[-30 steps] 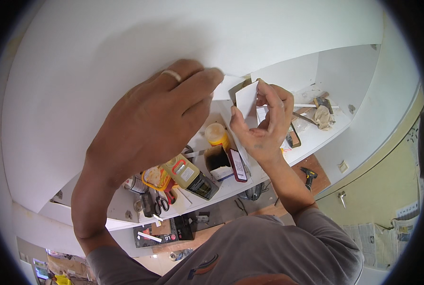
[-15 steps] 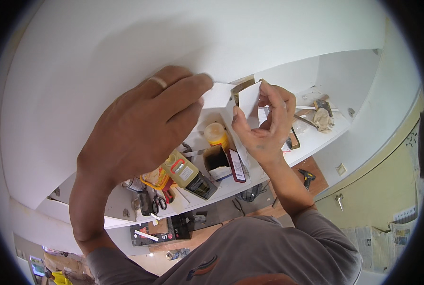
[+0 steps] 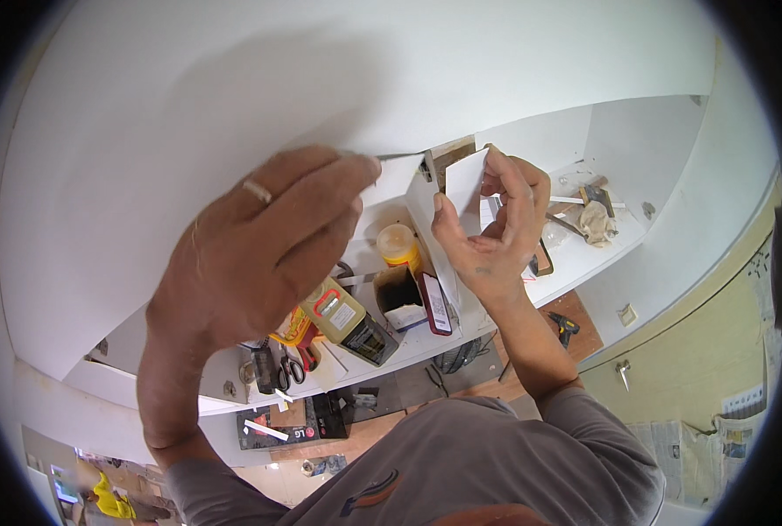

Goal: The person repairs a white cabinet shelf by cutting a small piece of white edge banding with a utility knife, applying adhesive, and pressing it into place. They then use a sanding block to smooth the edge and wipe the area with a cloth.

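Observation:
My right hand is raised at the front of the white cabinet, pinching a small white flat piece between thumb and fingers. It looks like a bent card or thin laminate, standing upright next to the cabinet's divider. To the left, my left hand, with a ring on one finger, is held close to the white panel, fingers bent and pressed together. Its fingertips are beside a pale surface with a thin dark edge; whether they grip anything is hidden.
On the shelf below are a yellow tub, an open box, a phone, a tilted can and scissors. A cloth lies in the right compartment. A drill rests lower right. Someone in yellow is lower left.
My left hand has drawn down and slightly left, away from the divider, uncovering the thin dark edge. My right hand and its white piece have shifted slightly right.

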`<state>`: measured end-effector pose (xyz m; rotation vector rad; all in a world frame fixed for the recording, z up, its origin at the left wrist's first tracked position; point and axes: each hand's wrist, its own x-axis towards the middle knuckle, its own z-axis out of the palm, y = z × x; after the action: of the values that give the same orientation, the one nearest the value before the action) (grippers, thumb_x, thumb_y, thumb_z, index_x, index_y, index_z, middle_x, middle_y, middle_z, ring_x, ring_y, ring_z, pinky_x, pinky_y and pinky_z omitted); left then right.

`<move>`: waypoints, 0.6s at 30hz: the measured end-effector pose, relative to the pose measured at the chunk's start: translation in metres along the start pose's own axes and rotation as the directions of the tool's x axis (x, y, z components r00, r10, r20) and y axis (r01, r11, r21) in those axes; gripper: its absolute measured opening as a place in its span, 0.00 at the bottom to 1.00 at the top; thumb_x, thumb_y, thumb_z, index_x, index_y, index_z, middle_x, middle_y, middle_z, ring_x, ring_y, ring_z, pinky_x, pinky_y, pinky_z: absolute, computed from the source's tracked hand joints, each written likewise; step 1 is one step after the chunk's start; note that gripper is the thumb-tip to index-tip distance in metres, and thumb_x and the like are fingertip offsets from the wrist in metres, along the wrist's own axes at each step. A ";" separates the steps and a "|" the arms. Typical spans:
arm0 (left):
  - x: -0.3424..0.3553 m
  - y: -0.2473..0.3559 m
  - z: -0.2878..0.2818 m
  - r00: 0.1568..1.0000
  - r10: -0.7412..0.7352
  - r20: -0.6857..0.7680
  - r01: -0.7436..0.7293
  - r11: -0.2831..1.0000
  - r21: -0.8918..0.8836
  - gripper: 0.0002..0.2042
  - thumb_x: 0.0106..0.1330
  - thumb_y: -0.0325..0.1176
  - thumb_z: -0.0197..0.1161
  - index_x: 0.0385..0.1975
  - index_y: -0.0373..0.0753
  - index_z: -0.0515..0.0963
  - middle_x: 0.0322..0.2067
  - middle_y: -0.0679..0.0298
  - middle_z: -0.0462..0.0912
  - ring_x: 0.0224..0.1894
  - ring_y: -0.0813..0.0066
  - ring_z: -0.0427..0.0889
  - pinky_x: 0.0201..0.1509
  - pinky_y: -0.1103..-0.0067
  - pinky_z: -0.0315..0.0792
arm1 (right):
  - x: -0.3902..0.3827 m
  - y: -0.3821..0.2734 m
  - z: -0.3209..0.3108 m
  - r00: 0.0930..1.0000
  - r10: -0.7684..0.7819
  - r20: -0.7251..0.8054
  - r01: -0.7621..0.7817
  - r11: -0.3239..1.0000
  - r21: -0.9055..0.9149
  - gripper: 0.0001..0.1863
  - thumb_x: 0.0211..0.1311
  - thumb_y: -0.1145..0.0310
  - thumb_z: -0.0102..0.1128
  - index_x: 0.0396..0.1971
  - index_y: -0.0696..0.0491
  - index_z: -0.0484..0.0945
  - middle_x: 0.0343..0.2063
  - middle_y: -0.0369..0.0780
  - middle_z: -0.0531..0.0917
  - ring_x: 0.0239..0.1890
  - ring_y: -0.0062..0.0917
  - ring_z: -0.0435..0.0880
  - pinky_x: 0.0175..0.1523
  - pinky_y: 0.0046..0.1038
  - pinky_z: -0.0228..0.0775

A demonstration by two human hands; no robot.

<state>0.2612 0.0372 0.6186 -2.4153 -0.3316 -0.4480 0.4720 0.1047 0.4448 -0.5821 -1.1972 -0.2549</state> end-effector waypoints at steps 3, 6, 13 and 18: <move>-0.016 0.008 0.022 0.988 0.017 -0.151 -0.011 0.999 0.037 0.13 0.56 0.19 0.70 0.42 0.26 0.82 0.55 0.47 0.82 0.54 0.47 0.85 0.50 0.67 0.86 | 0.000 -0.002 0.002 1.000 -0.003 -0.004 0.003 1.000 0.012 0.37 0.47 0.76 0.78 0.61 0.61 0.76 0.46 0.46 0.75 0.42 0.29 0.75 0.41 0.29 0.73; -0.012 0.012 0.046 0.969 -0.033 -0.245 0.035 0.999 0.004 0.12 0.55 0.19 0.70 0.40 0.27 0.82 0.56 0.49 0.82 0.54 0.49 0.85 0.49 0.67 0.85 | 0.000 0.001 0.002 1.000 0.002 0.003 -0.002 1.000 0.009 0.37 0.47 0.76 0.79 0.62 0.61 0.76 0.46 0.46 0.75 0.42 0.29 0.76 0.41 0.29 0.73; 0.003 0.005 0.042 0.988 -0.075 -0.134 0.081 0.996 0.043 0.11 0.54 0.19 0.69 0.38 0.28 0.81 0.55 0.54 0.82 0.54 0.53 0.85 0.48 0.69 0.86 | -0.002 0.003 0.001 1.000 0.004 0.001 -0.004 1.000 0.000 0.37 0.47 0.75 0.79 0.62 0.62 0.75 0.46 0.46 0.76 0.43 0.29 0.76 0.42 0.29 0.73; -0.011 0.015 0.040 0.982 -0.071 -0.175 0.072 0.997 -0.003 0.11 0.55 0.19 0.69 0.38 0.28 0.81 0.55 0.53 0.83 0.55 0.54 0.84 0.51 0.69 0.86 | 0.000 0.001 0.001 1.000 0.008 0.012 -0.008 1.000 0.002 0.37 0.47 0.75 0.79 0.62 0.62 0.76 0.46 0.46 0.76 0.43 0.29 0.75 0.42 0.29 0.73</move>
<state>0.2663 0.0506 0.5766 -2.3457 -0.3419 -0.6858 0.4715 0.1060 0.4443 -0.5871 -1.2069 -0.2439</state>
